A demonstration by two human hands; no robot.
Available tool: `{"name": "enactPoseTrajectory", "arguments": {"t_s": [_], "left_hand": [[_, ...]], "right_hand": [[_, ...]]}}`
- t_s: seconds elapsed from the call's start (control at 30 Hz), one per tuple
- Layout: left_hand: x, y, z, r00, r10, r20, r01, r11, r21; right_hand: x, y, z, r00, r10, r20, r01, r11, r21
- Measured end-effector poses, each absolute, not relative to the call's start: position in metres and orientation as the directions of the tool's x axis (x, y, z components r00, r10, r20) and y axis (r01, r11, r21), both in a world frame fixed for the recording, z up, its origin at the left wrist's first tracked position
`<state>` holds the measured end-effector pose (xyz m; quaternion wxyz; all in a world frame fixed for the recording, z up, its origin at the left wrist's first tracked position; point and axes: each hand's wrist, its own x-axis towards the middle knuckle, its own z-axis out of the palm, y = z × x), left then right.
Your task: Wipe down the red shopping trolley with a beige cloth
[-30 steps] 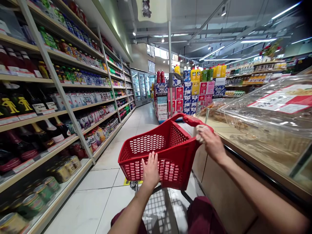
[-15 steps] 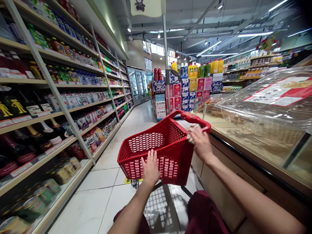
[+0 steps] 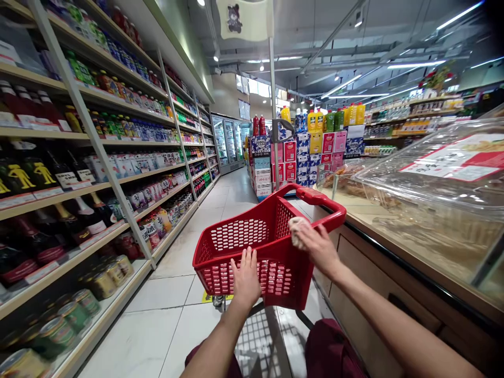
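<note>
A red plastic shopping cart (image 3: pixel 236 265) with perforated sides stands in front of me, its handle (image 3: pixel 323 202) at the right end. Flat against the near side wall lies my left hand (image 3: pixel 247 278), fingers stretched over the upper part. At the near top rim, close to the handle, my right hand (image 3: pixel 317 247) presses a crumpled off-white cloth (image 3: pixel 298 232) on the red plastic. Its fingertips are partly hidden by the cloth.
Shelves (image 3: pixel 145 173) of bottles and cans line the left side. A glass-fronted counter (image 3: pixel 394 210) with clear plastic food containers (image 3: pixel 441 173) runs close along the right. Ahead stand stacked drink cartons (image 3: pixel 289 157) and a pole (image 3: pixel 273 79); white floor tiles (image 3: pixel 157 315) lie below.
My right hand has slid the cloth left and down from the handle end along the rim. My left hand stays on the side wall. The view has shifted slightly.
</note>
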<state>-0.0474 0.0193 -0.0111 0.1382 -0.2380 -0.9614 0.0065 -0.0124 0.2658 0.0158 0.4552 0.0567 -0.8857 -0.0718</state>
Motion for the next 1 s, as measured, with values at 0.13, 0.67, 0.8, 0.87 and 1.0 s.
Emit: {"name": "enactPoseTrajectory", "arguments": {"t_s": [0.13,0.67,0.8,0.87,1.0], "left_hand": [[-0.047,0.02,-0.012,-0.853,0.45,0.263,0.45,0.891,-0.065],[-0.047,0.02,-0.014,-0.839,0.469,0.278,0.469,0.88,-0.069],[-0.047,0.021,-0.015,-0.842,0.454,0.29,0.462,0.886,-0.046],[-0.047,0.021,-0.016,-0.844,0.449,0.294,0.458,0.888,-0.043],[-0.048,0.022,-0.017,-0.835,0.463,0.297,0.467,0.882,-0.061]], "right_hand": [[-0.014,0.273,0.02,-0.484,0.025,0.875,0.134,0.99,0.046],[-0.012,0.269,0.021,-0.585,-0.135,0.799,0.005,0.986,0.169],[-0.013,0.274,0.021,-0.515,0.009,0.857,0.14,0.987,0.074],[-0.013,0.274,0.02,-0.56,-0.075,0.825,0.075,0.987,0.141],[-0.011,0.288,0.025,-0.588,-0.085,0.805,0.068,0.986,0.154]]}}
